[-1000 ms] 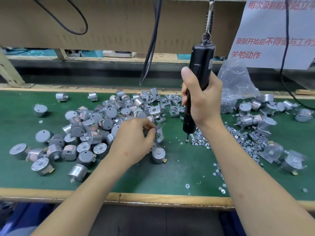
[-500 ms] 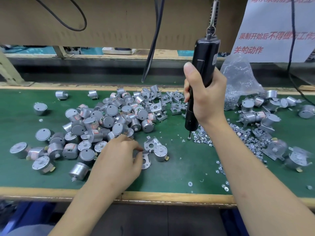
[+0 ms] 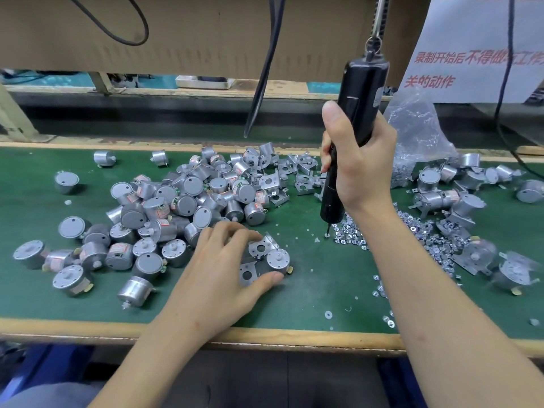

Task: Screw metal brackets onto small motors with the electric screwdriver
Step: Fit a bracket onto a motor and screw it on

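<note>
On the green bench (image 3: pixel 309 293), near its front edge: left grip (image 3: pixel 223 269) curled over a small motor (image 3: pixel 276 260) and two metal brackets (image 3: pixel 260 248), thumb pressed to the motor's near side. Right grip (image 3: pixel 359 166) wrapped round the upright electric screwdriver (image 3: pixel 362 92), its bit tip low beside a scatter of small silver fasteners (image 3: pixel 350 235). Loose motors (image 3: pixel 182 201) heaped at left; bracketed motors (image 3: pixel 438 198) and a plastic bag (image 3: pixel 418 134) at right.
</note>
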Demonstrator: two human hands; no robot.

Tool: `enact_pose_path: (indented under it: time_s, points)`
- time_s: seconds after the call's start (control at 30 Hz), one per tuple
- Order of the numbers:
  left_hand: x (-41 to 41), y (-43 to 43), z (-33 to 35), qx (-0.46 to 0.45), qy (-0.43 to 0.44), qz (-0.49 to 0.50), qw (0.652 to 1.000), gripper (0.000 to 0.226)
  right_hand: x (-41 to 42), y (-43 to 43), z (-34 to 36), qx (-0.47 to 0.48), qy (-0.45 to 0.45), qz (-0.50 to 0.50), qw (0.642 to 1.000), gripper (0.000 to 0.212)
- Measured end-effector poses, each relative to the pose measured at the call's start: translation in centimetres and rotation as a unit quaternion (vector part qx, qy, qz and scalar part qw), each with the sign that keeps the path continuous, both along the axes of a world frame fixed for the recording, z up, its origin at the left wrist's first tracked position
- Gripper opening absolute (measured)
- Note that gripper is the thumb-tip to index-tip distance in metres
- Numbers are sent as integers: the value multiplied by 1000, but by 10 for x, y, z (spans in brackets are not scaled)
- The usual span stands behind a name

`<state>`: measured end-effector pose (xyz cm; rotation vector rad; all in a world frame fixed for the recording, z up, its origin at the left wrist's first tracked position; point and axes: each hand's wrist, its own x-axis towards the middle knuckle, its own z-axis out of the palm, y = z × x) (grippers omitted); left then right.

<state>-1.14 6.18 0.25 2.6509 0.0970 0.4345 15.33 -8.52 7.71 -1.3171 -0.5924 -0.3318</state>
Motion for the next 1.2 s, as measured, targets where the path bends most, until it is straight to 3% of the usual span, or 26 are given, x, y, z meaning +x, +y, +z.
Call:
enact_pose_path:
  time_s: [0.27,0.4,0.53,0.63,0.77,0.9,1.03,1.2]
  points:
    - [-18,22,7,45,100,-2,994,63,0,-1,0,-5,-7,-3,1000,37]
    - [-18,17,8,73,90,-22,993,51,0,0,-1,-5,-8,-7,1000,47]
    - [-17,9,11,200,57,-33,978,47,-1,1,0,-5,-10,-17,1000,48]
    - [-16,9,10,222,30,-34,974,42,-2,0,0,-7,-11,-21,1000,48]
    - [-15,12,7,137,-8,-27,990,31,-4,-2,0,-6,-14,-17,1000,52]
    - [-8,11,0,-21,-67,6,998,23,-4,-2,0,-11,-12,-22,1000,52]
    - [-2,2,-9,-194,-72,58,977,14,-4,-1,0,-14,-10,-20,1000,54]
    - [3,-5,-10,-300,-62,42,951,10,-4,0,1,-14,-5,-18,1000,53]
